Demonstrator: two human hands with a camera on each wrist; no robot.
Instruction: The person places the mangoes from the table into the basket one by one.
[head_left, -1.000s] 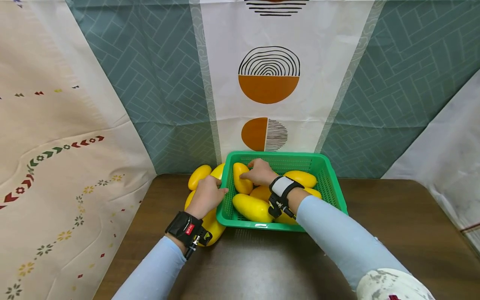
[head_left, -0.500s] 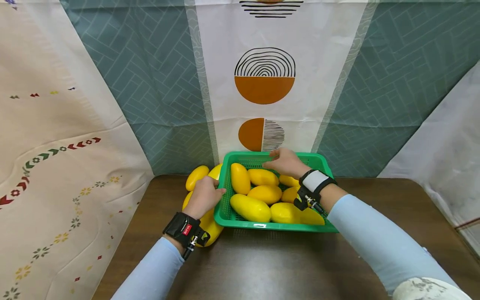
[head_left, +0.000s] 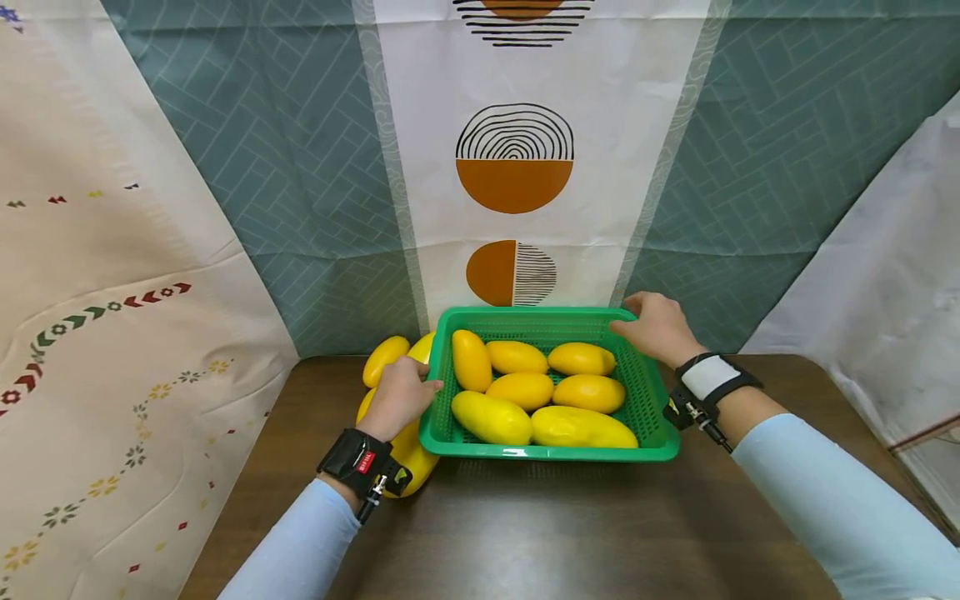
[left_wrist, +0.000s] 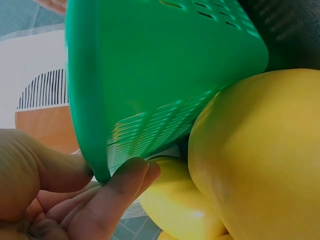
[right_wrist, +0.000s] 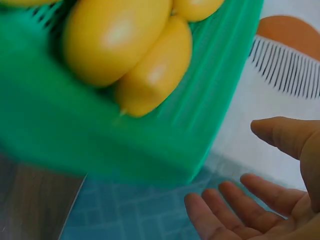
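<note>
A green plastic basket (head_left: 547, 452) with slotted walls stands on the table and holds several yellow mangoes (head_left: 582, 427). My left hand (head_left: 397, 396) grips its left rim; in the left wrist view the thumb is on one side of the rim (left_wrist: 86, 90) and the fingers are on the other. Beside the basket's outer wall, more mangoes (left_wrist: 265, 150) lie under and behind that hand, partly hidden. At the far right corner, my right hand (head_left: 663, 329) is held with fingers spread. The right wrist view shows a gap between this hand (right_wrist: 265, 212) and the basket.
Dark brown wooden table (head_left: 480, 533) extends in front of the basket and to both sides. A patterned cloth (head_left: 517, 75) hangs right behind the basket. Another printed cloth (head_left: 112, 375) runs along the left side, and a white one (head_left: 885, 292) on the right.
My right hand has moved right from over the mangoes to the basket's far right corner, uncovering the fruit. My left hand has stayed on the left rim. The head view has shifted slightly.
</note>
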